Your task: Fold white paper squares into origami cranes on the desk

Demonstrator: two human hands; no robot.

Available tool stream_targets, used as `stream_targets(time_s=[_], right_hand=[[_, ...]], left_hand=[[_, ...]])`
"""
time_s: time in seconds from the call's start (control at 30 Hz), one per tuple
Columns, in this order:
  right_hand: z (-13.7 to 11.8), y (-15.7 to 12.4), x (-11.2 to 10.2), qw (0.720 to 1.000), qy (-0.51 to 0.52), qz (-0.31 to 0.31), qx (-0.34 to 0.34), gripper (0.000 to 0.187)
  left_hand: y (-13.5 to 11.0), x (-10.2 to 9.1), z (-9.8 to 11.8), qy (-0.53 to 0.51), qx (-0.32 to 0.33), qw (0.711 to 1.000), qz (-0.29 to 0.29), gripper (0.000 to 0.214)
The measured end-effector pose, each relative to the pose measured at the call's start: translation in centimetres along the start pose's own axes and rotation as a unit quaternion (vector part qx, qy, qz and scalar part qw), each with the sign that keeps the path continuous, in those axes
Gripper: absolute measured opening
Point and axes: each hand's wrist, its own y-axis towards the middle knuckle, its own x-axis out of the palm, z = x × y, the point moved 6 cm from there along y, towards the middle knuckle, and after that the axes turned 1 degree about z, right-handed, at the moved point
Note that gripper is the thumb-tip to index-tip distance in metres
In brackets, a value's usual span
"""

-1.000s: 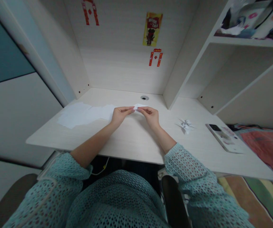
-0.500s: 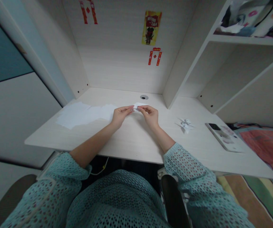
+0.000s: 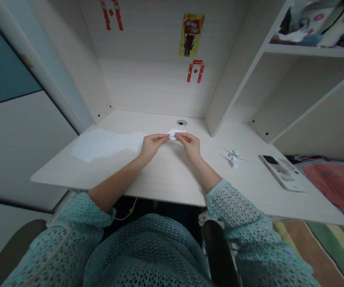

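Between my two hands, above the middle of the desk, is a small folded piece of white paper. My left hand pinches its left side between thumb and fingers. On its right side my right hand pinches it the same way, with the fingertips of both hands close together. The paper's finer folds are too small to make out. Loose white sheets lie spread over the left of the desk, reaching close to my left hand. Right of my right hand sits a little cluster of folded white paper pieces with pointed ends.
A phone lies on the right of the white desk. Behind stands a back panel with red and yellow stickers. An upright divider and a loaded shelf rise at right. A round cable hole is near the back.
My fingertips have shifted very slightly on the folded paper, and a bit more of it shows between them. Everything else on the desk stays where it was.
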Motion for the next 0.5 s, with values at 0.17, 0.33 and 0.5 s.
stream_targets(time_s=[0.17, 0.33, 0.5], right_hand=[[0.1, -0.2, 0.2, 1.0, 0.018, 0.013, 0.011, 0.028], [-0.7, -0.3, 0.2, 1.0, -0.009, 0.008, -0.017, 0.026], [-1.3, -0.5, 0.2, 0.999, -0.027, 0.002, -0.045, 0.023]], left_hand=[[-0.2, 0.1, 0.0, -0.022, -0.002, 1.0, 0.005, 0.028], [-0.4, 0.2, -0.3, -0.035, -0.026, 0.999, 0.008, 0.036], [-0.6, 0.4, -0.5, -0.046, -0.028, 0.998, 0.009, 0.044]])
